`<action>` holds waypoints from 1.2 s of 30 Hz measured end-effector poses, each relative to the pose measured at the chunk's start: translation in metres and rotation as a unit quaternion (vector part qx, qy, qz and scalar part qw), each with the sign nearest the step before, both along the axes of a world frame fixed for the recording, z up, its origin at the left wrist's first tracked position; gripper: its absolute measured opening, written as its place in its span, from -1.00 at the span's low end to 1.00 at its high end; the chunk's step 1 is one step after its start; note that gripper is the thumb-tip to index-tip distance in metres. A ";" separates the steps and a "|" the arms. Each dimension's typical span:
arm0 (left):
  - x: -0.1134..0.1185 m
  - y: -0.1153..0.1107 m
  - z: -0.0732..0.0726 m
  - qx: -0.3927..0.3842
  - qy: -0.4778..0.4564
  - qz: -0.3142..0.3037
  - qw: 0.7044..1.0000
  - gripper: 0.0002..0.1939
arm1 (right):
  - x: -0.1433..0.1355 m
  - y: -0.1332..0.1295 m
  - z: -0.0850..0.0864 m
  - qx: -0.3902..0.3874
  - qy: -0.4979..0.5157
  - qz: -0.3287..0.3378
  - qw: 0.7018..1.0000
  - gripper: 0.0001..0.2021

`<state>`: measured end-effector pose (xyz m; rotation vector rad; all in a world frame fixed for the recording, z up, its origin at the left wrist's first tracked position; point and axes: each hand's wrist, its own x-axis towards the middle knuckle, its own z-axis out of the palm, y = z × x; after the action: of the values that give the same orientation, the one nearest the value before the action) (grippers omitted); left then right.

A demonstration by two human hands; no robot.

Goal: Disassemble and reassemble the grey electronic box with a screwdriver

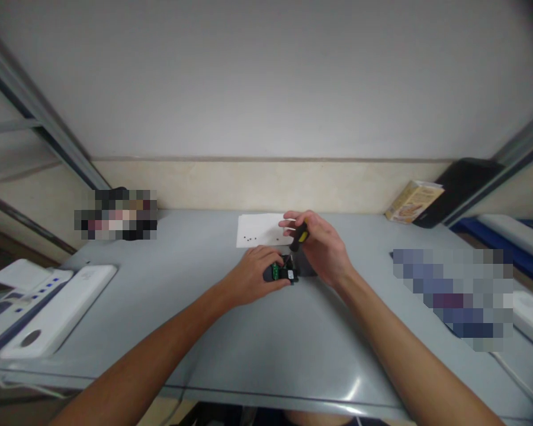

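Note:
Near the middle of the grey table, my left hand (258, 275) is wrapped round a small black device (289, 274) with a green circuit board showing. My right hand (324, 245) grips a black and yellow screwdriver (299, 235), its handle tilted above the device; the tip is too small to tell. Under my right hand lies a dark flat piece (307, 266), partly hidden. Just behind both hands is a white sheet of paper (249, 226) with several tiny dark screws on it.
White power strips (71, 307) lie at the left of the table (182, 349). A blurred-out item (124, 216) sits back left, another (457, 296) at the right. A yellow box (413, 202) leans by a black object (459, 189) at the back right.

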<state>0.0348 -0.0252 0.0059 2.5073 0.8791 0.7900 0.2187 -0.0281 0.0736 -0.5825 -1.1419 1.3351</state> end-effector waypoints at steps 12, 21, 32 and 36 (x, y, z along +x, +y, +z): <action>-0.002 0.000 -0.002 0.026 0.003 0.007 1.000 -0.69 | 0.001 0.007 -0.004 -0.040 0.062 0.015 0.997 -0.67; -0.002 -0.001 -0.002 0.039 0.011 0.014 0.999 -0.69 | 0.000 0.006 -0.006 -0.029 0.053 -0.001 0.998 -0.72; -0.002 -0.001 -0.001 0.034 -0.001 0.008 0.999 -0.72 | 0.003 0.005 -0.005 -0.030 0.048 0.007 0.998 -0.73; -0.002 -0.001 0.001 0.017 0.003 0.010 1.000 -0.70 | 0.000 0.008 -0.007 -0.024 0.047 -0.032 0.998 -0.72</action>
<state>0.0329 -0.0264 0.0068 2.5358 0.9020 0.8104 0.2183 -0.0202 0.0666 -0.5806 -1.0105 1.3246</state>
